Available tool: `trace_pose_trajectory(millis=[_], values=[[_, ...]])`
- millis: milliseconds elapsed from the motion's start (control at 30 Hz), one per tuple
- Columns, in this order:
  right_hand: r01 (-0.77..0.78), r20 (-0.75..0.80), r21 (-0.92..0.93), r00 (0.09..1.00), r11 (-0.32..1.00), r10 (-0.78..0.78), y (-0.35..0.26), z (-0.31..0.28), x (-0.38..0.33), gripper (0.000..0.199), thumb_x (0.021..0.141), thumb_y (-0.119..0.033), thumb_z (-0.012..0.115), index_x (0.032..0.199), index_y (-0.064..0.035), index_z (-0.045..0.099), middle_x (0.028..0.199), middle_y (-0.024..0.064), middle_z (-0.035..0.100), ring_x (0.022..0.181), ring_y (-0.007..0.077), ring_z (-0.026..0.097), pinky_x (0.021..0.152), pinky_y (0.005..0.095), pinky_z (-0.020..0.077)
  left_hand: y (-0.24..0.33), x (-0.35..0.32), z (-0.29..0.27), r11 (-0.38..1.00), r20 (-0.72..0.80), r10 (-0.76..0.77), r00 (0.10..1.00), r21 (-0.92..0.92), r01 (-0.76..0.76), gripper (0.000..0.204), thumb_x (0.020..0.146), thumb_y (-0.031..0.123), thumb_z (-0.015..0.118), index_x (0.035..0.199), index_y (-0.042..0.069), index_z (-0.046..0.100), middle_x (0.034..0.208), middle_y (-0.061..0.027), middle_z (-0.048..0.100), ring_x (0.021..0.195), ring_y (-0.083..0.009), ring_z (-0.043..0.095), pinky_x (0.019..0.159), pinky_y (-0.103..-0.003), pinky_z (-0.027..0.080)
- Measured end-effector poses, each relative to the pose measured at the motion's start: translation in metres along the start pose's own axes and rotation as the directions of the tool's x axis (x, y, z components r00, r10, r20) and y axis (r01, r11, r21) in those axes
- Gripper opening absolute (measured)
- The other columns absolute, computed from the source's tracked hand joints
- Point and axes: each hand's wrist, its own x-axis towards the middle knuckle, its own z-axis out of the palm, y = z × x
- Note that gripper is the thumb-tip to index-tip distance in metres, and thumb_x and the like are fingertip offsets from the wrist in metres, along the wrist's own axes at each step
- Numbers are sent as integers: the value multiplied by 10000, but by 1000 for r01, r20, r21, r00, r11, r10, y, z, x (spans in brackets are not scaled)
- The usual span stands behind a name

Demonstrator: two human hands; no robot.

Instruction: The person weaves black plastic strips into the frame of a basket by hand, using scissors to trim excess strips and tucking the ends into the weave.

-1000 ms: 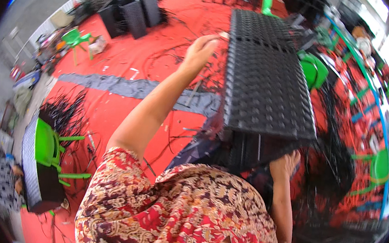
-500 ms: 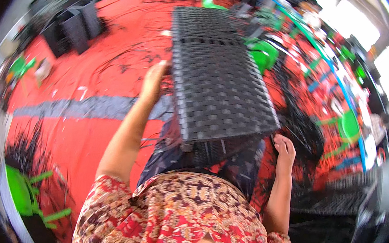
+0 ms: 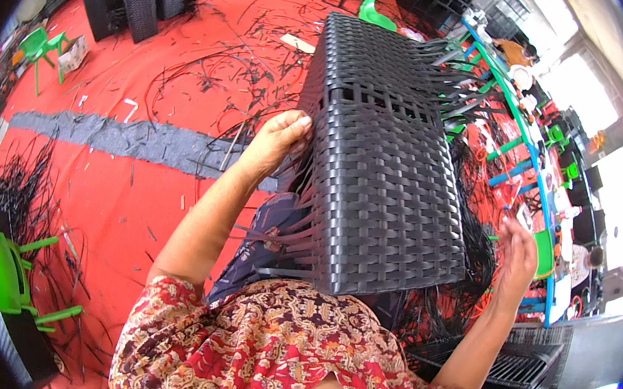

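Black woven plastic-rattan furniture piece (image 3: 395, 192), probably stiff, slick, fairly light; best held by its long edges. Left hand (image 3: 280, 143) curled alongside, grip unclear; right hand (image 3: 519, 256) raised, fingers loosely apart.

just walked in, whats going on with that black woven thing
A person is handling a black woven box. Their left hand is curled at its left edge; the right hand is raised to the right, apart from it. Loose strips stick out from its sides, and more lie on the red floor covering.
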Motion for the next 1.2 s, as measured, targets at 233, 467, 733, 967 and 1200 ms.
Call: trace_pose_trajectory(millis=[233, 467, 733, 967, 1200], values=[[-20, 286, 118, 958, 993, -15, 2, 84, 53, 171, 907, -92, 519, 1015, -4, 618, 993, 53, 630, 893, 119, 600, 789, 256, 473, 10, -7, -9, 999, -33, -32, 999, -29, 31, 218, 922, 222, 521, 747, 92, 515, 693, 14, 496, 508, -59, 339, 475, -202, 268], [-347, 408, 272, 886, 897, 219, 36, 117, 76, 243, 913, -211, 552, 1040, -13, 613, 920, 34, 619, 806, 100, 565, 707, 244, 466, 40, -14, -25, 870, -315, 142, 938, 492, 34, 238, 938, 229, 483, 1019, 23, 574, 1061, -81, 592, 946, -171, 569, 869, -313, 425], [-154, 363, 444, 931, 883, -20, 44, 144, 83, 229, 899, -220, 571, 948, -6, 633, 781, 8, 597, 657, 64, 547, 571, 214, 439, 120, 69, 113, 178, 516, 295, 804, 798, -577, 66, 822, 7, 563, 866, -16, 607, 927, -85, 615, 907, -195, 576, 828, -294, 439], [-245, 415, 289, 903, 925, 109, 24, 152, 102, 242, 868, -227, 604, 836, 13, 605, 630, 5, 563, 522, 69, 524, 470, 237, 422, 63, 152, 152, 125, 520, -82, 850, 852, -509, 207, 784, 150, 648, 959, 47, 605, 926, -43, 558, 796, -136, 559, 695, -263, 459], [25, 289, 298, 950, 954, -115, 44, 172, 114, 188, 808, -172, 633, 736, -1, 602, 590, 11, 534, 523, 69, 425, 488, 267, 370, 38, 154, 139, 217, 483, 14, 876, 853, -474, 239, 771, 33, 617, 1008, 40, 587, 956, -48, 563, 849, -131, 573, 737, -270, 479]])
